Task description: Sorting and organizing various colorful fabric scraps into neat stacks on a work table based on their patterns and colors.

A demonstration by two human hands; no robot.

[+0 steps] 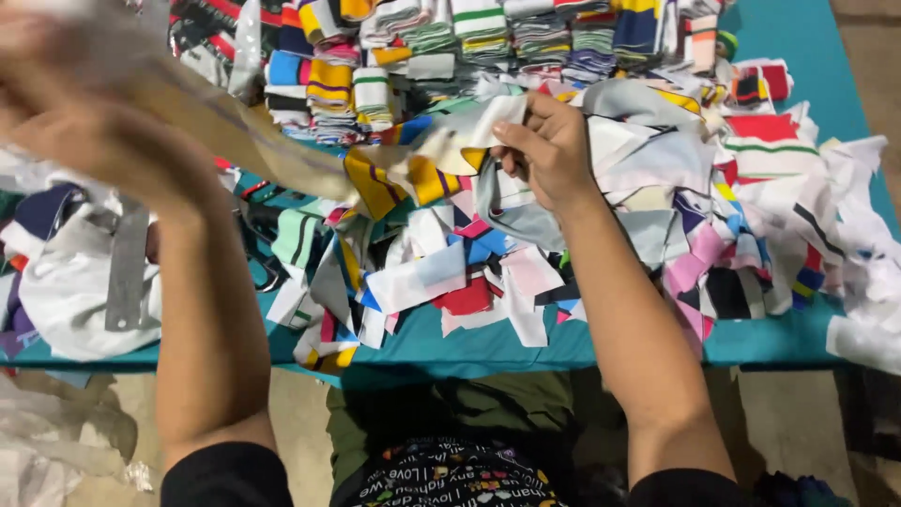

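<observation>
The blurred left hand (103, 131) and the right hand (549, 150), fingers pinching, stretch a striped fabric strip (394, 178).

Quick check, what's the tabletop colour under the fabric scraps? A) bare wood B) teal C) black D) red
B: the table shows teal at the far right corner and along the near edge, between and around the loose fabric scraps, where the right hand pinches a strip.
</observation>
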